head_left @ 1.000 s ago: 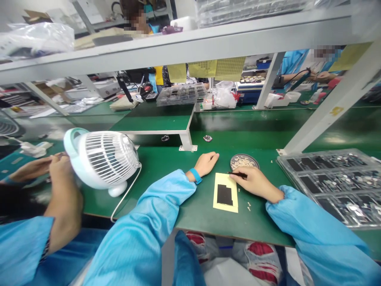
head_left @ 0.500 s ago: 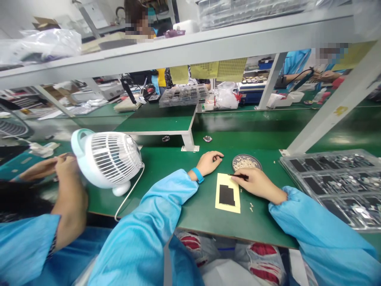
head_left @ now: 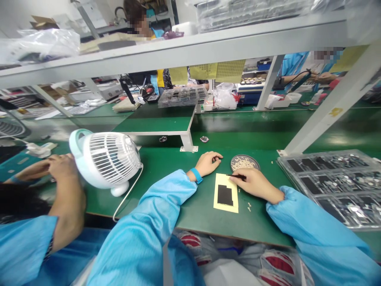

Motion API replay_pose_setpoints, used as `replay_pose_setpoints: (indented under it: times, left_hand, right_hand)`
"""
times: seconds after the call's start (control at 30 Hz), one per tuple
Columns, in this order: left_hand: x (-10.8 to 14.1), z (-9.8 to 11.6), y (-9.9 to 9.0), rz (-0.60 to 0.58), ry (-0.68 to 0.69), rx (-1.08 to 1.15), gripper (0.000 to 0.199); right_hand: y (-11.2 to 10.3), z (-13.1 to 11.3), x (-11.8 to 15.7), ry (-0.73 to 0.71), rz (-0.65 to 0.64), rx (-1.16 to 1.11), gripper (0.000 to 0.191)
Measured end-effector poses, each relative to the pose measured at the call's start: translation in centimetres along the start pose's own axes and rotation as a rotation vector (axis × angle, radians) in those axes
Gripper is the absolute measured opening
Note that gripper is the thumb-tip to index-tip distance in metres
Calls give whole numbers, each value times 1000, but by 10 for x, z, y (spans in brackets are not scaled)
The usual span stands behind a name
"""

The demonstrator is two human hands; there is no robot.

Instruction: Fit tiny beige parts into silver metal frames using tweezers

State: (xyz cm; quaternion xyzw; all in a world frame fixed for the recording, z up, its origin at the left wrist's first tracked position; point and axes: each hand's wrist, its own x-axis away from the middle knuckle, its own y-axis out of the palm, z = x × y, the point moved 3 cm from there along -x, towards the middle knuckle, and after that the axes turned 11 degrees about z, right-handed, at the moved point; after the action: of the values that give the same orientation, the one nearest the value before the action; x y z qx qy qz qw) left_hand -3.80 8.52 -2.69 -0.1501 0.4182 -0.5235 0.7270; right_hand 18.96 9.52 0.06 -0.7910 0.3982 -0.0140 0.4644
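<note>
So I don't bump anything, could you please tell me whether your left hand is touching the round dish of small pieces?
Apart: the head view plainly shows a strip of green mat between the left hand and the round dish.

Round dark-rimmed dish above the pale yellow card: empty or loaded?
Loaded: the round dark-rimmed dish holds small pale pieces spread across most of its floor; they are too small to identify.

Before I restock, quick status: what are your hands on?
Right hand holding slim black tool over yellow card. Left hand resting on green bench. Parts dish beyond.
</note>
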Motion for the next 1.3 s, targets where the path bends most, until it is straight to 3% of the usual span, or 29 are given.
replay_pose_setpoints:
  times: [1.3]
  left_hand:
    - [0, 2, -1, -12, 13, -32, 19]
  right_hand:
    - [-1, -1, 0, -4, -17, 28, 21]
